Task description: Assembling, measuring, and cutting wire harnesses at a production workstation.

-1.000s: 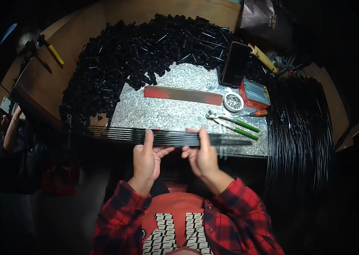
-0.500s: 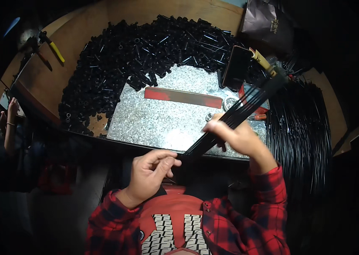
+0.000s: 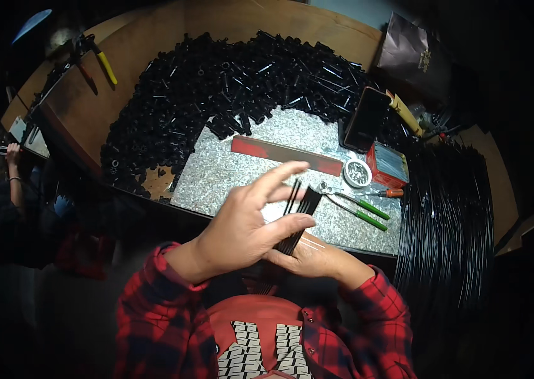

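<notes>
My right hand (image 3: 311,258) is closed round a bundle of thin black rods (image 3: 305,203), whose upper ends stick up past the fingers at a slant. Over that same end reaches my left hand (image 3: 235,224), its fingers and thumb spread to either side of the rods. Whether the left thumb touches them I cannot tell. Both hands are in front of the table's near edge. To their right, cutting pliers with green handles (image 3: 369,213) lie on the speckled grey board (image 3: 210,183).
A heap of small black parts (image 3: 172,95) fills the back and left. Nearby are a red-grey bar (image 3: 286,155), a round tub of metal bits (image 3: 357,172), a red box (image 3: 377,165), an orange-handled tool (image 3: 393,193), a phone (image 3: 368,119) and long black rods (image 3: 447,215). At far left, another person's hand (image 3: 13,153).
My right hand has come down and left with the bundle, uncovering the green-handled pliers. My left hand has moved up and opened over the rod ends.
</notes>
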Demonstrator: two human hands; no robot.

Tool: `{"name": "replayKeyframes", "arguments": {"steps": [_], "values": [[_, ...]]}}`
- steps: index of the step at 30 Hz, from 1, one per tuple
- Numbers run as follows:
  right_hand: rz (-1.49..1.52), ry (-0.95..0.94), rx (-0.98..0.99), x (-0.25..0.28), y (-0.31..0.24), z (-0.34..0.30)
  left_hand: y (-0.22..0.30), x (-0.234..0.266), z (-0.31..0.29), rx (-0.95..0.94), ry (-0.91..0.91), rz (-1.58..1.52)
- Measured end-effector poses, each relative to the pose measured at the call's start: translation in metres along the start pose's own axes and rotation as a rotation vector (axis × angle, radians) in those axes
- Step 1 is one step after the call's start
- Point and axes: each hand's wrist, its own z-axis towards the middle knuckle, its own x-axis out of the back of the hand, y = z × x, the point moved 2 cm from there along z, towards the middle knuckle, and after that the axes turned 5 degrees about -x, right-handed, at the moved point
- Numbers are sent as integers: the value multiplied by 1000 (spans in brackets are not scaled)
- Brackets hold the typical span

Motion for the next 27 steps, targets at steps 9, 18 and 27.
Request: {"name": "replayKeyframes", "arguments": {"steps": [9, 18, 27], "values": [[253, -150, -103, 5, -1, -21, 3, -3, -1, -126, -71, 78], [408, 271, -284, -9, 28, -5, 0, -3, 1, -330, -258, -334], [329, 469, -417, -27, 43, -5, -204, 96, 101, 22, 329, 986]]}}
